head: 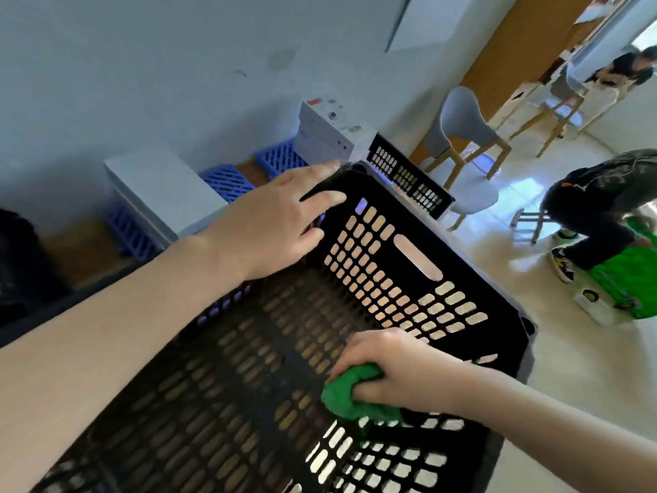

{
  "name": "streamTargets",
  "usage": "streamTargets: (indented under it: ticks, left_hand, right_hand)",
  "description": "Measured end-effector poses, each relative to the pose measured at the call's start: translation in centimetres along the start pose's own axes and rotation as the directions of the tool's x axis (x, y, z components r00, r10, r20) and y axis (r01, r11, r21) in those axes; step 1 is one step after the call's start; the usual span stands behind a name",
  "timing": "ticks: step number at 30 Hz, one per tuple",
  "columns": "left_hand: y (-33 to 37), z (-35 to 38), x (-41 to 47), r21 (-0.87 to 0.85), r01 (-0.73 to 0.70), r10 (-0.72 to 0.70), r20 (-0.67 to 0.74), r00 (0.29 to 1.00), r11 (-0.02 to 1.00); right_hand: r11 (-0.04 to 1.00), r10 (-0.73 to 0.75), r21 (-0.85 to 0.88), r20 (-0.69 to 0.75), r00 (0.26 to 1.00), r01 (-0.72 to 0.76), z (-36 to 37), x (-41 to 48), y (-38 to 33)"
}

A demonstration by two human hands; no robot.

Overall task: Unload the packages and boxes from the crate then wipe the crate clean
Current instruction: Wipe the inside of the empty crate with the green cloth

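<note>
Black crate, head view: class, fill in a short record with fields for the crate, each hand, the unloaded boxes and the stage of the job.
Crate: black crate, perforated, holds no packages
Left: left hand rests on the far corner of the rim
Right: right hand grips a green cloth inside, low by the right wall
Boxes: white boxes stacked on blue crates beyond
Stage: unloaded, wiping

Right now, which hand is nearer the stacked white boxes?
Left. The left hand rests on the far corner of the crate, just short of the white boxes; the right hand grips the green cloth down inside the crate.
</note>
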State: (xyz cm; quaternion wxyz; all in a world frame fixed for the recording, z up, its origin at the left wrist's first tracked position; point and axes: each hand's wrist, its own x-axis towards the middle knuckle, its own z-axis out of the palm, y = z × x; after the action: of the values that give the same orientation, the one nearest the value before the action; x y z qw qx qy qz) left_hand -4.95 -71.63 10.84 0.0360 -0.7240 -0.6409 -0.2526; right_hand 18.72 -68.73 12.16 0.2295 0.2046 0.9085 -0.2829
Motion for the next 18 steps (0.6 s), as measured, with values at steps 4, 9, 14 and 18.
streamTargets:
  ticks: [4, 9, 14, 18]
  left_hand:
    - [-0.1, -3.2, -4.1, 0.146, 0.043, -0.049, 0.033, 0.998, 0.988]
    - [2.6, -6.6, -10.3, 0.27, 0.343, -0.351, -0.019, 0.936, 0.9]
    - [6.9, -8.2, -15.2, 0.321, 0.682, -0.666, -0.175, 0.725, 0.658]
    - [10.0, -8.1, -17.1, 0.293, 0.846, -0.82, -0.244, 0.518, 0.446]
  right_hand:
    - [0.998, -0.06, -0.015, -0.065, 0.996, 0.059, -0.6, 2.0, 0.4]
    - [0.976, -0.208, -0.072, -0.053, 0.977, 0.204, -1.6, 4.1, 0.7]
    - [0.934, -0.346, -0.115, -0.068, 0.936, 0.338, -3.3, 6.5, 0.6]
    - [0.881, -0.462, -0.119, -0.007, 0.887, 0.458, -3.7, 8.3, -0.3]
